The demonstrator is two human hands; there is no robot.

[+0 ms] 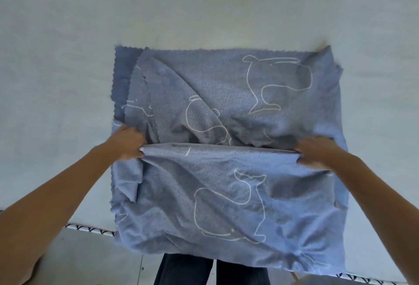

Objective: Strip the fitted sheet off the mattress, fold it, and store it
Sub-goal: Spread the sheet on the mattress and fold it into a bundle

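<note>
The blue fitted sheet [226, 94] with white whale outlines lies partly folded on the bare white mattress [204, 7]. A raised fold runs across its middle from left to right. My left hand [127, 143] grips the left end of that fold, fingers curled round the cloth. At the right end my right hand [317, 152] grips the same fold. The near half of the sheet hangs over the mattress's front edge toward my legs. Several layers with wavy edges show at the sheet's far left.
The mattress's front edge [90, 228] carries a black-and-white piped seam. Below it is the mattress side and a grey floor [95, 268]. My dark trousers [188, 271] stand right against the bed. Bare mattress stretches far beyond and to both sides of the sheet.
</note>
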